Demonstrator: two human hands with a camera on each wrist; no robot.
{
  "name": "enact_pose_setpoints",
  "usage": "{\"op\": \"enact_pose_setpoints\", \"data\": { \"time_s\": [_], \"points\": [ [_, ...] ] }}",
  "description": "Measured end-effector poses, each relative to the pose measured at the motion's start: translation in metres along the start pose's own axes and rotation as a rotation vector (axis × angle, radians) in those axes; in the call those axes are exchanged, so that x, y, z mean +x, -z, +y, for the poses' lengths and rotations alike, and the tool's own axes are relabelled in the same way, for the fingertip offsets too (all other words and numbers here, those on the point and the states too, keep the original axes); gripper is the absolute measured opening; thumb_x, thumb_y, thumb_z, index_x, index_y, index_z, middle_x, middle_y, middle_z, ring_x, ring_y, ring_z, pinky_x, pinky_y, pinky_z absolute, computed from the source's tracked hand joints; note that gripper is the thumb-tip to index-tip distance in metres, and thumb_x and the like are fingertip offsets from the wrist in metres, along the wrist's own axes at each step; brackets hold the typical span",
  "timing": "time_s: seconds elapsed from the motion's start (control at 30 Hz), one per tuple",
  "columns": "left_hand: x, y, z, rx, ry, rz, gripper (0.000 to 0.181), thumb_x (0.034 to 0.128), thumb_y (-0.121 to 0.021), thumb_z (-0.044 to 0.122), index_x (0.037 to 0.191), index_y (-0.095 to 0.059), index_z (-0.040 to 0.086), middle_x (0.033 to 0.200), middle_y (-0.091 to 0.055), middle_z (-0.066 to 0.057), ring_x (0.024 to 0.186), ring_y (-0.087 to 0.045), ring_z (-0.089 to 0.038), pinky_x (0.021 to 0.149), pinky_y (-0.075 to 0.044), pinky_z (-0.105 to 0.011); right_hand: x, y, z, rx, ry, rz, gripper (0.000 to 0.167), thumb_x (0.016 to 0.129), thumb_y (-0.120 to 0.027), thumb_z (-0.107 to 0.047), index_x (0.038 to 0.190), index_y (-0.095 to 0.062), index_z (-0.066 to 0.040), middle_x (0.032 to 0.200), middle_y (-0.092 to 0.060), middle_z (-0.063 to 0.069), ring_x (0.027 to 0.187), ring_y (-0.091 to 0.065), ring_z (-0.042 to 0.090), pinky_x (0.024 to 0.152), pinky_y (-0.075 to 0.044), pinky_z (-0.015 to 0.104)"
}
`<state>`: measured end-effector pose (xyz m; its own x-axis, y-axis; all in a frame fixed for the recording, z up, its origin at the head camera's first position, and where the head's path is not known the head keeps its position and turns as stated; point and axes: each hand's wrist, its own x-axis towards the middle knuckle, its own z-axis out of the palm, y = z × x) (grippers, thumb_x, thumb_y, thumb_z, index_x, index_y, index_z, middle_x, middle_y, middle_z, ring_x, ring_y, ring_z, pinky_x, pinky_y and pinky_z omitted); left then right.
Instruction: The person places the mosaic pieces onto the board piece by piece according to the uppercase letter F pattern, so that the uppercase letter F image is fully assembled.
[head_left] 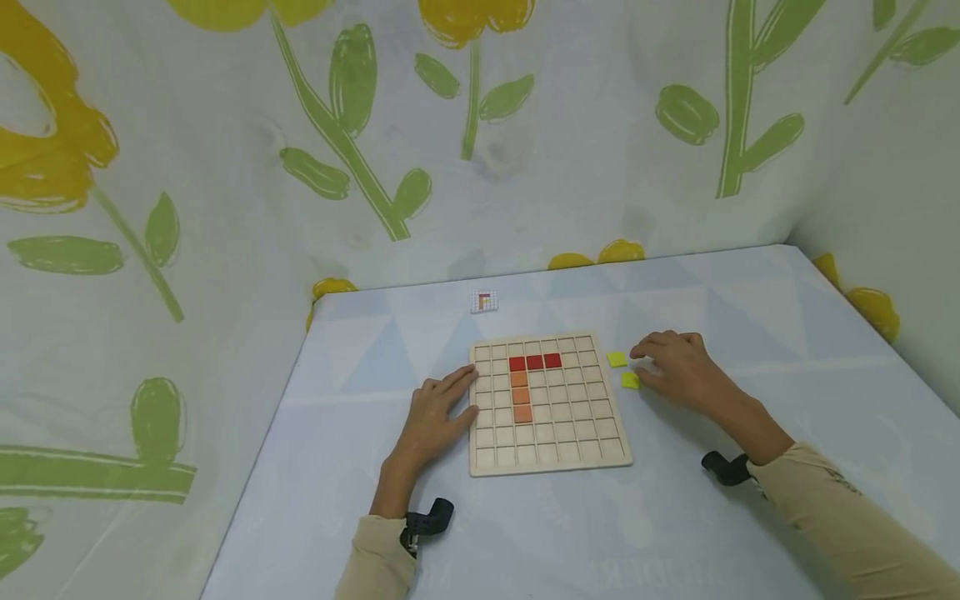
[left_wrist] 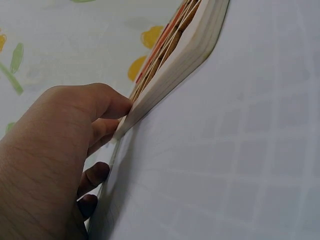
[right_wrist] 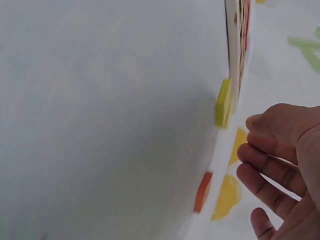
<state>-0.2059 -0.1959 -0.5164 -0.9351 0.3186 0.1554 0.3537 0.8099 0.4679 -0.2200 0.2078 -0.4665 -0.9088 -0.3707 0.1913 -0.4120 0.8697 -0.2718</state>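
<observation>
Your left hand point(head_left: 435, 417) touched the left edge of the board point(head_left: 579, 432), thumb apart from fingers, seemingly steadying it. Past its right edge lay two yellow tiles point(head_left: 617, 359); your right hand point(head_left: 678, 367), loosely spread with nothing gripped, seemed at the pick-up step, calling for a pinch. The card point(head_left: 484, 301) near the desk's point(head_left: 360, 367) far edge was too small to read; a loose orange tile point(right_wrist: 203, 192) showed only in the right wrist view.

— Boards and cards?
— Counted: one grid board point(head_left: 561, 432), one small card point(head_left: 484, 301).
— Tiles set in the grid?
— Three red tiles point(head_left: 535, 362), three orange tiles point(head_left: 521, 396).
— Loose?
— Two yellow tiles point(head_left: 617, 359), head view; one orange-red tile point(right_wrist: 202, 192), right wrist view.
— Hands?
— One left hand point(head_left: 435, 418), one right hand point(head_left: 681, 373); two black wrist mounts point(head_left: 431, 518).
</observation>
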Motion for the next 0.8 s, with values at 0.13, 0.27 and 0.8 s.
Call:
{"op": "enact_pose_setpoints", "data": {
  "time_s": [0.13, 0.27, 0.8],
  "points": [
    [0.000, 0.000, 0.000, 0.008, 0.001, -0.003, 0.058, 0.0954, -0.058, 0.038, 0.151, -0.047, 0.026, 0.156, -0.039, 0.014, 0.107, -0.047, -0.020, 0.088, -0.034, -0.041, -0.004, 0.002, 0.012, -0.025, -0.053, 0.003, 0.023, 0.088, -0.073, -0.011, 0.109, -0.072, -0.002, 0.117, -0.065, 0.018, 0.110, -0.056, 0.036, 0.092, -0.030, 0.061],
    [0.000, 0.000, -0.001, 0.024, -0.005, -0.003, 0.058, 0.0957, -0.057, 0.039, 0.151, -0.047, 0.027, 0.156, -0.038, 0.015, 0.107, -0.047, -0.019, 0.086, -0.034, -0.039, -0.008, 0.001, 0.024, -0.047, -0.061, 0.034, 0.025, 0.086, -0.076, -0.011, 0.108, -0.072, -0.001, 0.114, -0.066, 0.019, 0.109, -0.056, 0.037, 0.091, -0.031, 0.062],
    [0.000, -0.001, -0.001, 0.016, -0.002, -0.007, 0.058, 0.0960, -0.058, 0.038, 0.151, -0.047, 0.026, 0.157, -0.038, 0.014, 0.106, -0.047, -0.019, 0.086, -0.033, -0.040, -0.011, 0.003, 0.034, -0.031, -0.113, 0.007, 0.022, 0.085, -0.077, -0.011, 0.104, -0.072, 0.000, 0.103, -0.070, 0.016, 0.100, -0.061, 0.036, 0.090, -0.030, 0.064]
  ]
}}
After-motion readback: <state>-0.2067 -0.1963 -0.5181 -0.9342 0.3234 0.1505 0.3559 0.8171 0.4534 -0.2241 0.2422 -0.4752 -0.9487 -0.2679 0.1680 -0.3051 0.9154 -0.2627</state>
